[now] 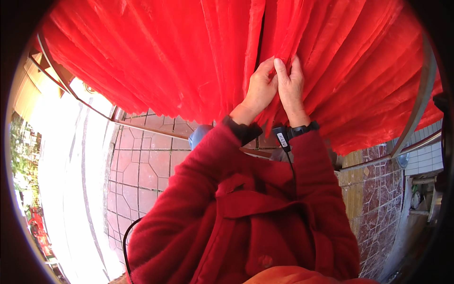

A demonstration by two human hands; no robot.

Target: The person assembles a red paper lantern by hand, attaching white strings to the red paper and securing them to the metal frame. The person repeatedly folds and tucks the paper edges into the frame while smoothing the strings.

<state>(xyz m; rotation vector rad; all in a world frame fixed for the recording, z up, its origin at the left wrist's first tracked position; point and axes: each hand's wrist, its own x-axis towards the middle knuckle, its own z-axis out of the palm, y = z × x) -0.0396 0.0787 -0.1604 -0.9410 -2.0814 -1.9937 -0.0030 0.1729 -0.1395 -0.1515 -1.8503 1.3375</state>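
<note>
Pinching a fold of the red pleated fabric (189, 52) | I'm pressing left hand (260, 90) and right hand (292, 87) fingertips together | next: steady grip, I judge.

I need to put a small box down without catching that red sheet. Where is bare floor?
Bare tiled floor lies left of the red sleeve, between the metal rail under the pleated red fabric and the pale pavement. Crowded: the left hand and right hand pinch the pleats together.

Red pleated cloth (189, 52): thin, slightly glossy; fleece sleeves (198, 189) matt, fuzzy.
</note>
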